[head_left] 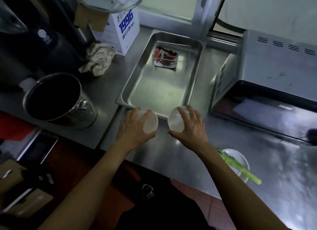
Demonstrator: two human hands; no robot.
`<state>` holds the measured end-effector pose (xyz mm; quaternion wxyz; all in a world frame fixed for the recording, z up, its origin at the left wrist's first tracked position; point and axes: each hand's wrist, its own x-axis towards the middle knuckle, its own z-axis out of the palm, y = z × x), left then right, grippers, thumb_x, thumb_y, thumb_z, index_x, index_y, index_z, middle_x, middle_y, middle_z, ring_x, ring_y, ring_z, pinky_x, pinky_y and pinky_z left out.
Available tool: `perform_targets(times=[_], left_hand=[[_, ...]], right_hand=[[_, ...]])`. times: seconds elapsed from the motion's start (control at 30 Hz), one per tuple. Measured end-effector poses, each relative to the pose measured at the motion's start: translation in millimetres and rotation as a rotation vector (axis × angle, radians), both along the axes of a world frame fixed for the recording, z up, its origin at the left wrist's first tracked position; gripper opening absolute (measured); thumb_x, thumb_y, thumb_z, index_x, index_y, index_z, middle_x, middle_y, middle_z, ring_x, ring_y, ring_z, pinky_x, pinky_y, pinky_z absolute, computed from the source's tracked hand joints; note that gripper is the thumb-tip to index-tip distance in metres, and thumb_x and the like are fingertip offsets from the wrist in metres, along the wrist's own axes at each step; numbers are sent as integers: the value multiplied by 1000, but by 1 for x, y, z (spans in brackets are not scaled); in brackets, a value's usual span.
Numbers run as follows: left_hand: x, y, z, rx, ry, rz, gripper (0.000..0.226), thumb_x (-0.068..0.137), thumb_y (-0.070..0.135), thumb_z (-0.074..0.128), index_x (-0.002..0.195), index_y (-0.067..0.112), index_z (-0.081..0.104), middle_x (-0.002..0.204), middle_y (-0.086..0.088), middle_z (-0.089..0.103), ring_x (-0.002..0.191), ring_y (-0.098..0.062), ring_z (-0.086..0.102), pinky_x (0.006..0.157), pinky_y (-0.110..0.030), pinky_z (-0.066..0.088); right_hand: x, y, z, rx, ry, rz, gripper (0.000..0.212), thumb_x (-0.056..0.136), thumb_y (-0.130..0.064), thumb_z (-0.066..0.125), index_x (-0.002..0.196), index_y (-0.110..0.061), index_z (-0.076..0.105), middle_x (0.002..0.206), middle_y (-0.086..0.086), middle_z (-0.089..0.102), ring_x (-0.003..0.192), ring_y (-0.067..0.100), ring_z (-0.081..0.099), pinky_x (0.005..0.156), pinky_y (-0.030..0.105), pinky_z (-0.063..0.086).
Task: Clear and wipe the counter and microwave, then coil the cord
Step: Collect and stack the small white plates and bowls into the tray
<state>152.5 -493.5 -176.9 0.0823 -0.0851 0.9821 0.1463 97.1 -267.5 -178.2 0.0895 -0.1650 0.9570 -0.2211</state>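
Note:
My left hand (133, 127) grips a small white bowl (151, 124) and my right hand (190, 125) grips another small white bowl (175, 120). Both are tilted with their rims facing each other, just above the near rim of a steel tray (137, 79) on the steel counter (171, 152). Inside the tray at its far end sits a clear container with red chillies (167, 55). The microwave (274, 72) stands at the right, with green scraps on its top. A crumpled grey cloth (98, 58) lies at the left. No cord can be made out.
A white plate with green stalks (238, 163) sits near the counter's front edge at the right. A steel pot (58, 99) stands at the left, beside a dark appliance (34, 41). A white box marked 1996 (122, 29) is behind the cloth.

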Motion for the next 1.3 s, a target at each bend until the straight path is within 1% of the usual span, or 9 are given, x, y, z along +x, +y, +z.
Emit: perform_targets(times=[0.17,0.27,0.47,0.57,0.7,0.87,1.07,1.23,1.3], left_hand=[[-52,-11,1,-57,-8,-33,87,72,67,64,148,38,34,152,-6,27,135,-34,30,104,-47,39],[-81,-14,-1,-61,-1,-46,87,68,70,56,145,36,38,150,-9,31,132,-37,33,102,-49,41],[-138,-22,-15,-4,-65,-35,85,75,62,69,148,41,30,156,-5,18,140,-32,21,111,-52,32],[-166,-31,-27,8,-88,-55,87,78,61,69,150,40,25,158,-6,15,143,-33,17,112,-52,29],[-205,-41,-46,15,-110,-79,91,80,61,69,154,39,21,162,-8,10,145,-34,13,114,-54,26],[-252,-50,-56,79,-151,-60,91,81,58,70,155,38,20,163,-6,5,147,-34,8,114,-55,25],[-284,-58,-66,81,-140,-83,90,81,57,71,154,37,23,163,-8,6,147,-35,8,116,-54,22],[-291,-61,-76,59,-139,-113,90,79,63,70,153,38,24,163,-9,4,149,-37,4,117,-56,18],[-292,-61,-77,76,-165,-114,92,79,64,69,154,38,21,164,-8,1,150,-36,-1,119,-56,13]], right_hand=[[-43,-11,-8,-46,-14,-15,94,72,-60,75,149,-35,28,162,5,16,144,33,19,111,55,33],[-62,-13,-13,-60,-48,-14,94,73,-61,74,151,-34,27,163,4,15,145,32,17,112,54,31],[-95,-21,-19,-67,-88,-18,98,72,-63,75,152,-33,26,164,4,13,147,31,16,114,56,29],[-111,-29,-19,-81,-107,-14,98,73,-63,74,152,-34,25,164,4,12,147,31,14,116,56,27],[-133,-43,-18,-32,-130,-18,98,75,-65,71,154,-37,19,165,1,7,148,28,8,117,52,22],[-157,-57,-25,-34,-179,-76,100,73,-64,73,152,-42,16,165,-2,5,149,28,7,118,54,20],[-185,-72,-33,-32,-175,-117,101,73,-63,74,152,-40,17,165,-1,7,149,27,9,119,51,20],[-198,-83,-39,-28,-191,-122,100,73,-62,74,152,-39,19,165,-2,6,149,26,8,118,53,22],[-200,-87,-40,-36,-198,-115,99,74,-61,74,153,-38,19,165,-2,6,149,25,7,117,54,23]])
